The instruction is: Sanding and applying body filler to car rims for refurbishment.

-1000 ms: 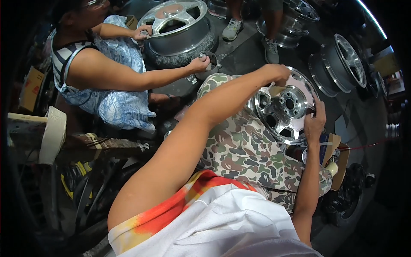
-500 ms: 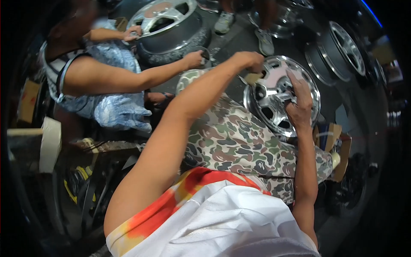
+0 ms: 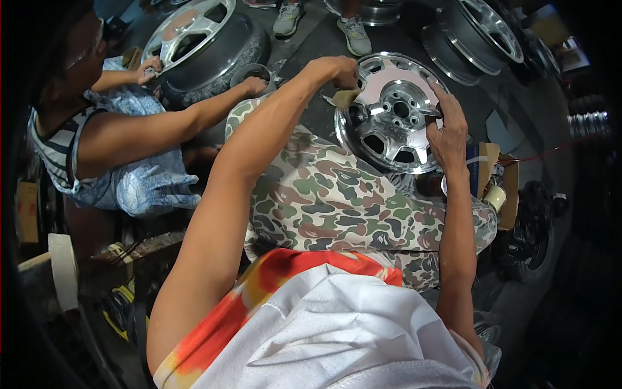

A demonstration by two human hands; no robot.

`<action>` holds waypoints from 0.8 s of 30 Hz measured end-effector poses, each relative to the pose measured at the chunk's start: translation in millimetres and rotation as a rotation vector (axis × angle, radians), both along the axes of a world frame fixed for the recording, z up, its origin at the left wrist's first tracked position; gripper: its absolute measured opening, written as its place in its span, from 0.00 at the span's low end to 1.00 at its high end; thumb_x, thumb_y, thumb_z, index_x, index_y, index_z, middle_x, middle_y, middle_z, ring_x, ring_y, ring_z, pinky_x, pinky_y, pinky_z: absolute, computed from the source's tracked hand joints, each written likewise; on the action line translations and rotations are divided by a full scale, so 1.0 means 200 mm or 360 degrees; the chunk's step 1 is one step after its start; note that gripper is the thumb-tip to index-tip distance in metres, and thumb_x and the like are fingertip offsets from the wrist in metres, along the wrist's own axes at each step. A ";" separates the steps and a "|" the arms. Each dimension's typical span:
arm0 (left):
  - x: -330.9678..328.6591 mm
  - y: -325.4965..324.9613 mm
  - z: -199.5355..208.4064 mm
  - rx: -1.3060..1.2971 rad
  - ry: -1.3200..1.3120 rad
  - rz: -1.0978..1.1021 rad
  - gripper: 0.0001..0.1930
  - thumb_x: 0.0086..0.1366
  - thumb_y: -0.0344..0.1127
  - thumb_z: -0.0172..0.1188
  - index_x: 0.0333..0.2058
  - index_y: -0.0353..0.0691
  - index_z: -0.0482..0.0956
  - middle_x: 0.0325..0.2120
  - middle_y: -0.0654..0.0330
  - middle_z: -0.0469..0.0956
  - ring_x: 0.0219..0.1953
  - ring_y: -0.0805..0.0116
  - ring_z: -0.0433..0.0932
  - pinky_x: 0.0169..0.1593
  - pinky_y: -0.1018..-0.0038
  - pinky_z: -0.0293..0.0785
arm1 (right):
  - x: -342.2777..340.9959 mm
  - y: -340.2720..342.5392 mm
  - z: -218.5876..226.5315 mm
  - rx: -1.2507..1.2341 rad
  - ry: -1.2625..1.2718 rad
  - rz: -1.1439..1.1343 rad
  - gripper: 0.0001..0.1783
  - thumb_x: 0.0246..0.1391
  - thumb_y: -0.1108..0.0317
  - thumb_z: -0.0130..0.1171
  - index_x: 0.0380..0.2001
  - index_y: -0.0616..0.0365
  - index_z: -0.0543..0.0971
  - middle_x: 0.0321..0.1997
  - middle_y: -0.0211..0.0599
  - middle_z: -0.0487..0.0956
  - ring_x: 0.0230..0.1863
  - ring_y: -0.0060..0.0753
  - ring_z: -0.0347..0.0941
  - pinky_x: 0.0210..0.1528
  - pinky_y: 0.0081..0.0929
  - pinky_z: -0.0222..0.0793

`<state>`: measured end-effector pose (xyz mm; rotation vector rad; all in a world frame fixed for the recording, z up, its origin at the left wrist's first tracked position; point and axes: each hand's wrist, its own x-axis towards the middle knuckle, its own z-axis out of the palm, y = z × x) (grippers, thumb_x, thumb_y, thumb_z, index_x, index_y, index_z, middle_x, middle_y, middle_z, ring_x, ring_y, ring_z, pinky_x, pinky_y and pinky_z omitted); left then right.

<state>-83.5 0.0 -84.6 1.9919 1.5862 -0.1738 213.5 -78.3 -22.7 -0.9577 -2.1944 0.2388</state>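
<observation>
While the right hand (image 3: pixel 447 126) steadies the alloy wheel (image 3: pixel 392 113) propped against the camouflage-clad knees, left fingers (image 3: pixel 337 68) pinch tan sandpaper (image 3: pixel 345 97) at its rim; uneven pressure could tip the wheel.

My white shirt (image 3: pixel 337 330) has orange-red tie-dye at the shoulder, lower centre; camouflage trousers (image 3: pixel 337 194) above; bare arms.

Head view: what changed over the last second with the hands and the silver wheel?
The left hand slid along the upper-left rim of the silver wheel with a tan scrap of abrasive paper. The right hand shifted from the right rim inward onto the wheel's face. Unchanged: the wheel rests against the camouflage-trousered lap, and the co-worker keeps both hands on another wheel.
</observation>
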 end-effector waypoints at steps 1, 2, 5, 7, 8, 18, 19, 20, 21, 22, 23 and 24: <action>-0.01 0.00 -0.02 0.0004 -0.0006 -0.0019 0.16 0.59 0.45 0.63 0.42 0.43 0.87 0.36 0.54 0.87 0.39 0.58 0.85 0.43 0.63 0.79 | 0.01 0.00 -0.01 0.0004 -0.0006 -0.0019 0.42 0.37 0.85 0.52 0.63 0.53 0.74 0.40 0.47 0.77 0.43 0.52 0.74 0.49 0.46 0.69; -0.03 0.00 -0.06 0.0071 -0.0052 -0.0056 0.16 0.60 0.45 0.63 0.41 0.43 0.88 0.34 0.55 0.86 0.37 0.60 0.85 0.41 0.64 0.80 | 0.03 -0.01 -0.03 0.0052 0.0025 -0.0021 0.42 0.38 0.85 0.52 0.62 0.54 0.74 0.41 0.48 0.77 0.44 0.53 0.74 0.51 0.46 0.69; -0.03 0.01 -0.11 0.0001 -0.0168 -0.0093 0.14 0.60 0.42 0.63 0.39 0.41 0.88 0.31 0.56 0.86 0.34 0.63 0.85 0.37 0.67 0.80 | 0.12 -0.06 0.00 -0.0108 0.0008 -0.0139 0.39 0.39 0.84 0.52 0.61 0.55 0.75 0.43 0.50 0.77 0.44 0.54 0.74 0.53 0.44 0.70; -0.02 0.00 -0.14 -0.0170 -0.0203 -0.0080 0.13 0.60 0.41 0.63 0.38 0.40 0.88 0.29 0.56 0.86 0.32 0.65 0.85 0.36 0.68 0.80 | 0.19 -0.11 0.01 -0.0166 0.0049 -0.0202 0.39 0.39 0.85 0.52 0.60 0.55 0.76 0.44 0.49 0.77 0.43 0.51 0.74 0.53 0.42 0.70; -0.02 -0.03 -0.15 -0.0262 -0.0159 -0.0049 0.12 0.59 0.39 0.64 0.36 0.38 0.88 0.27 0.56 0.86 0.30 0.66 0.85 0.35 0.69 0.79 | 0.20 -0.16 0.09 -0.0310 0.0020 -0.0292 0.38 0.39 0.86 0.51 0.59 0.55 0.77 0.46 0.48 0.78 0.44 0.48 0.75 0.52 0.39 0.71; 0.60 -0.30 -0.44 0.0036 0.0038 -0.1238 0.07 0.54 0.31 0.65 0.32 0.37 0.86 0.33 0.49 0.85 0.38 0.49 0.85 0.44 0.59 0.81 | 0.68 -0.29 0.29 -0.0352 -0.0001 -0.1084 0.28 0.56 0.83 0.55 0.59 0.50 0.78 0.46 0.35 0.82 0.40 0.25 0.76 0.46 0.26 0.74; 0.69 -0.35 -0.51 0.0067 0.0202 -0.1381 0.07 0.53 0.31 0.66 0.31 0.37 0.86 0.34 0.49 0.85 0.40 0.49 0.85 0.45 0.58 0.81 | 0.76 -0.29 0.29 -0.0516 0.0034 -0.1193 0.26 0.59 0.80 0.55 0.59 0.50 0.78 0.44 0.34 0.82 0.40 0.22 0.75 0.45 0.25 0.74; 0.79 -0.42 -0.51 -0.0015 0.0170 -0.1453 0.07 0.54 0.30 0.65 0.32 0.36 0.86 0.34 0.49 0.86 0.41 0.49 0.85 0.45 0.58 0.81 | 0.87 -0.30 0.28 -0.0482 -0.0054 -0.1213 0.21 0.64 0.75 0.54 0.59 0.52 0.77 0.41 0.33 0.81 0.40 0.19 0.74 0.45 0.21 0.73; 0.86 -0.48 -0.50 -0.0099 0.0153 -0.1509 0.07 0.55 0.29 0.64 0.33 0.36 0.86 0.35 0.49 0.86 0.41 0.48 0.85 0.44 0.58 0.82 | 1.01 -0.30 0.24 -0.0576 0.0034 -0.1121 0.18 0.65 0.73 0.53 0.57 0.58 0.77 0.41 0.34 0.81 0.42 0.20 0.74 0.47 0.21 0.72; 0.90 -0.54 -0.55 -0.0114 0.0163 -0.1515 0.07 0.55 0.29 0.64 0.33 0.36 0.86 0.35 0.49 0.86 0.41 0.48 0.85 0.44 0.58 0.82 | 1.14 -0.30 0.19 -0.0679 0.0073 -0.1028 0.18 0.65 0.73 0.53 0.57 0.61 0.76 0.44 0.35 0.80 0.45 0.21 0.74 0.50 0.22 0.71; 0.93 -0.62 -0.67 -0.0174 0.0171 -0.1540 0.07 0.55 0.27 0.62 0.33 0.36 0.86 0.35 0.47 0.85 0.40 0.48 0.85 0.43 0.57 0.82 | 1.27 -0.31 0.11 -0.0781 0.0109 -0.0939 0.18 0.65 0.73 0.53 0.57 0.63 0.75 0.47 0.37 0.80 0.48 0.22 0.73 0.53 0.24 0.70; 0.97 -0.69 -0.79 -0.0228 0.0158 -0.1598 0.08 0.55 0.26 0.61 0.33 0.37 0.86 0.34 0.45 0.85 0.40 0.47 0.86 0.41 0.56 0.82 | 1.46 -0.33 -0.01 -0.0953 0.0235 -0.0880 0.18 0.65 0.73 0.52 0.57 0.65 0.74 0.50 0.38 0.79 0.52 0.24 0.72 0.57 0.25 0.67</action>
